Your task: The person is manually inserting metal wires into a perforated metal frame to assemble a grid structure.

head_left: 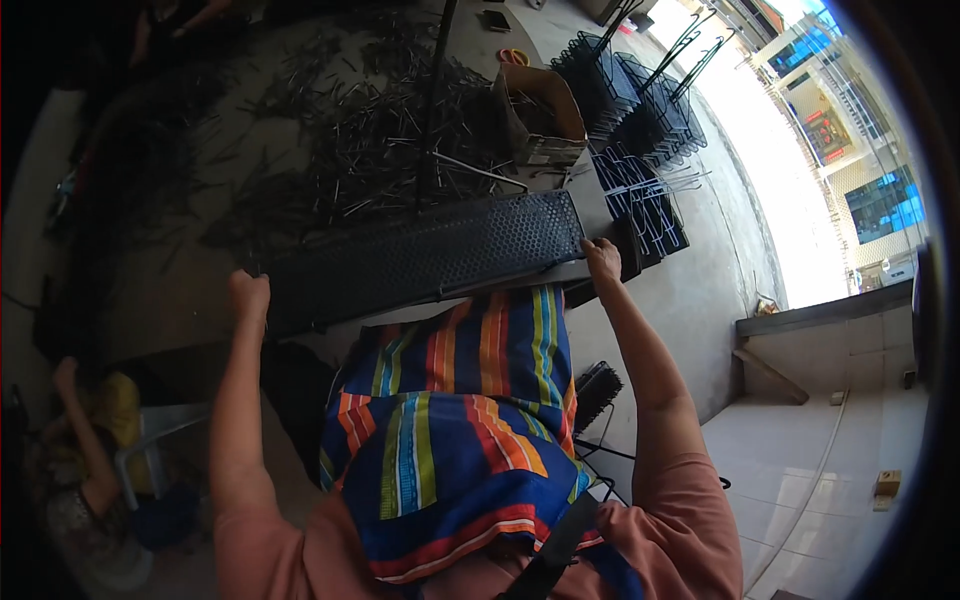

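A long black perforated metal panel (470, 238) stretches across in front of me, above the lap of my striped apron (480, 350). At its left end, my left hand (250, 293) is closed on the edge. My right hand (602, 260) pinches the right end near the corner. A dark upright bar (436, 100) rises behind the panel, and a thin bright rod (482, 170) slants beside it; whether either is joined to the panel I cannot tell. The panel's left part is in deep shadow.
Many loose dark metal strips (370, 150) litter the worktable. An open cardboard box (545, 110) stands at its right, with orange-handled scissors (514, 56) beyond. Black wire racks (650, 95) and bent wire pieces (645, 195) are stacked further right. Another person (90, 440) sits at lower left.
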{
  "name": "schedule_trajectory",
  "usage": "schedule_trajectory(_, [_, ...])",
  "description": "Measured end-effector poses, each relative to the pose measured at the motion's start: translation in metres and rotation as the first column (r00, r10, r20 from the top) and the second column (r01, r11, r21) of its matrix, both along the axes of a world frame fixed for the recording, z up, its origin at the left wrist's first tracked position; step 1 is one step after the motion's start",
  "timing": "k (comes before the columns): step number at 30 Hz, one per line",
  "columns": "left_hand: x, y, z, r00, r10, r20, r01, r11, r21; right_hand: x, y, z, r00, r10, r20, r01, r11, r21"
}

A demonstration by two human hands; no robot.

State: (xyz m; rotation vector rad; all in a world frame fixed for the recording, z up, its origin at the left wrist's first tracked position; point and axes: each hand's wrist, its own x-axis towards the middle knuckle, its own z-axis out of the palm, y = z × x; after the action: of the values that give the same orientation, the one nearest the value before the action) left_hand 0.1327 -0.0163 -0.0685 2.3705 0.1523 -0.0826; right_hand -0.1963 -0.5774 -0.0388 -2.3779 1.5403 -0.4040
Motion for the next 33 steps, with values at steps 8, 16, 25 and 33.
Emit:
schedule_trajectory(8, [-0.005,0.0,0.027,0.991,0.049,-0.121,-0.072,0.978,-0.195,0.055,0.014,0.026,0.999,-0.03,0.037,0.02,0.97,0.242])
schedule_trajectory(16, [0.014,0.062,0.033,0.946,0.146,-0.288,-0.238,0.918,-0.316,0.033,0.1,0.037,0.967,-0.061,0.249,-0.006,0.966,0.259])
schedule_trajectory(25, [0.021,0.079,0.044,0.96,0.063,-0.271,-0.171,0.901,-0.398,0.028,0.103,-0.03,0.927,0.068,0.369,-0.159,0.962,0.221])
schedule_trajectory(33, [0.0,0.047,0.043,0.956,0.085,-0.281,-0.182,0.922,-0.341,0.024,0.033,-0.053,0.833,-0.065,0.55,-0.21,0.882,0.422])
